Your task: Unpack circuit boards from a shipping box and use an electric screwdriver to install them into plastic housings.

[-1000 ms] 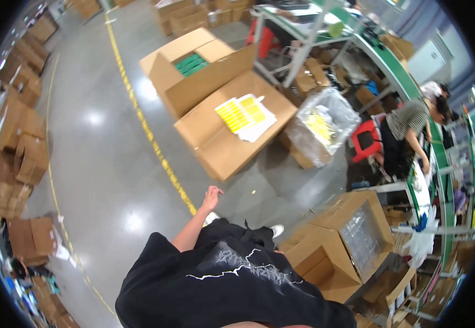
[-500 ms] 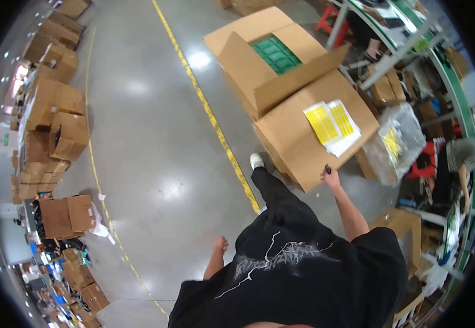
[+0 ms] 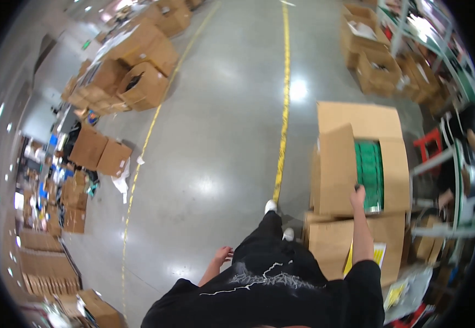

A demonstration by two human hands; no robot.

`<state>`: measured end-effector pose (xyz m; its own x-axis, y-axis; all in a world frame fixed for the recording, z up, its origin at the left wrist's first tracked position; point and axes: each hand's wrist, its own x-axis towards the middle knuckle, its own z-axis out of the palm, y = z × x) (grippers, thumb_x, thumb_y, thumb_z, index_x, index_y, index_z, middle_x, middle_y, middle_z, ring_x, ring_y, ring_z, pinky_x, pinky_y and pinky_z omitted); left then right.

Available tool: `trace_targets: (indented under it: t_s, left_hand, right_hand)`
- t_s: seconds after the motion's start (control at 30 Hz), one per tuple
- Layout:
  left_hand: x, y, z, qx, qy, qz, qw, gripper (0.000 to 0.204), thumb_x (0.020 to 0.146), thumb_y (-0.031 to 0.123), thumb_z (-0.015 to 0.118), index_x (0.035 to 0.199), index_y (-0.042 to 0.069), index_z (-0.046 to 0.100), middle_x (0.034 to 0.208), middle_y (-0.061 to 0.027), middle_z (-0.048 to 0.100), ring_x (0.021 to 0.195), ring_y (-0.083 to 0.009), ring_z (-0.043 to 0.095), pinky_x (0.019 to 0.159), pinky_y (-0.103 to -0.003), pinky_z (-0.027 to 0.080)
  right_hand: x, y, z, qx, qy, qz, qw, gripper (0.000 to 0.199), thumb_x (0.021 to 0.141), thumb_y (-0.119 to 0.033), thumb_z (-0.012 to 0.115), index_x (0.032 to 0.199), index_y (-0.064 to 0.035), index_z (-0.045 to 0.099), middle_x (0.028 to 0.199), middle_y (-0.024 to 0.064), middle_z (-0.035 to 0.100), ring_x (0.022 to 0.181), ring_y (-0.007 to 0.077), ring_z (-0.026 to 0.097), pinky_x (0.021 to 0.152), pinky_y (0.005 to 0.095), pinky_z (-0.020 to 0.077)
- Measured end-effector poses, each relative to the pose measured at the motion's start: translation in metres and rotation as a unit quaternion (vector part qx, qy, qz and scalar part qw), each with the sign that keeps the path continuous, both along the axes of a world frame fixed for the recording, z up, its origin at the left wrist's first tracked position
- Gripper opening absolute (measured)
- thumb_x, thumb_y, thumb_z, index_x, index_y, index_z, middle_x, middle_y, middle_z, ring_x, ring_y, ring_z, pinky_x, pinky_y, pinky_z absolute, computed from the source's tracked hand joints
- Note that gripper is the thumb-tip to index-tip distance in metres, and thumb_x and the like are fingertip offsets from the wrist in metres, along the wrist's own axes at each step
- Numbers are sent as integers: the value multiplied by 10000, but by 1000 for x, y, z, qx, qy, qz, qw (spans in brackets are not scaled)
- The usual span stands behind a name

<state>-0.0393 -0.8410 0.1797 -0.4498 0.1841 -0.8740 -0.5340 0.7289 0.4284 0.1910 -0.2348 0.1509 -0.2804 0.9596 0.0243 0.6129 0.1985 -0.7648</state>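
Note:
My right hand reaches forward over an open cardboard box, closed around a small black object too small to name. Green packs in neat rows show between the raised flaps. Low beside my hip hangs my left hand, its fingers loosely apart and nothing in them. Nearer to me, a closed carton bears white and yellow label sheets, partly hidden by my right arm.
A yellow floor line runs ahead beside my foot. Cartons are stacked at the far left, and more boxes stand at the far right. A green-edged workbench and red stool line the right side, where another person sits.
I have turned right and walked forward; the open box is now at my right. My right hand has moved from beside the labelled carton to over the open box, still holding the black object.

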Motion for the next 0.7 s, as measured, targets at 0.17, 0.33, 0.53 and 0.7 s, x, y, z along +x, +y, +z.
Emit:
trace_targets:
  t_s: [0.17, 0.33, 0.53, 0.7]
  left_hand:
    - [-86, 107, 7, -50, 33, -10, 998, 322, 838, 312, 527, 1032, 69, 610, 867, -46, 636, 715, -151, 607, 595, -336, 492]
    - [-198, 236, 3, -67, 83, -256, 961, 365, 800, 295, 504, 989, 16, 642, 842, -134, 658, 673, -208, 627, 632, -382, 516]
    - [-258, 492, 47, 140, 239, -382, 881, 297, 896, 268, 527, 1017, 7, 602, 890, -182, 660, 872, -269, 649, 753, -351, 490]
    - [-143, 674, 92, 401, 6, -439, 804, 175, 925, 97, 478, 1026, 2, 585, 921, -57, 634, 839, -122, 579, 782, -269, 458]
  right_hand:
    - [47, 49, -86, -68, -28, -98, 992, 420, 685, -1, 462, 1087, 120, 476, 1028, 291, 568, 969, 422, 552, 890, 445, 424]
    - [47, 16, -134, -227, -10, -292, 929, 444, 863, -138, 518, 1220, 108, 423, 1203, 283, 523, 1113, 386, 518, 964, 434, 397]
    - [-11, -56, -18, -252, 15, -232, 940, 351, 837, -98, 561, 1145, 47, 479, 1038, 193, 577, 978, 284, 561, 885, 364, 429]
    - [-57, -112, -6, -311, -30, -266, 912, 267, 820, -122, 588, 1064, -21, 555, 832, 62, 612, 731, 141, 589, 636, 301, 479]
